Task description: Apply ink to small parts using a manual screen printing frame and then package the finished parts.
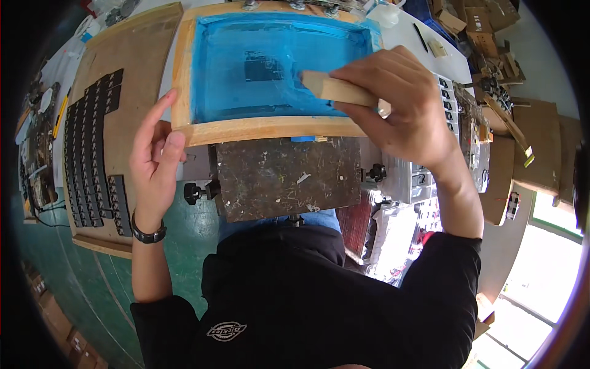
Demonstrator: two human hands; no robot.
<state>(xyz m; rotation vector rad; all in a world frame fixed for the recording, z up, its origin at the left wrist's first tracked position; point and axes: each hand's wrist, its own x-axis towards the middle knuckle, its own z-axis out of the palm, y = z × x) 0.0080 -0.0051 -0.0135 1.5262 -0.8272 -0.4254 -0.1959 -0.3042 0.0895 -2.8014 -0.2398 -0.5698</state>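
Note:
A screen printing frame (pixel 276 128) of pale wood, with blue-coated mesh (pixel 233 92), lies before me, its near edge raised over the dark, paint-spotted base plate (pixel 289 178). A small dark design shows in the middle of the mesh. My left hand (pixel 157 150) grips the frame's near left corner, forefinger along the side and thumb at the front. Closed round a squeegee (pixel 344 91) with a wooden handle, my right hand (pixel 405 104) is over the right part of the mesh. That hand and the wood hide the squeegee's lower edge.
On the left, a tan board (pixel 138 55) carries several rows of small black pieces (pixel 86 154). Clear plastic trays (pixel 421 178) with dark pieces stand at right. Black knobs (pixel 193 194) jut from the base plate's sides. Cardboard boxes (pixel 538 141) crowd the far right.

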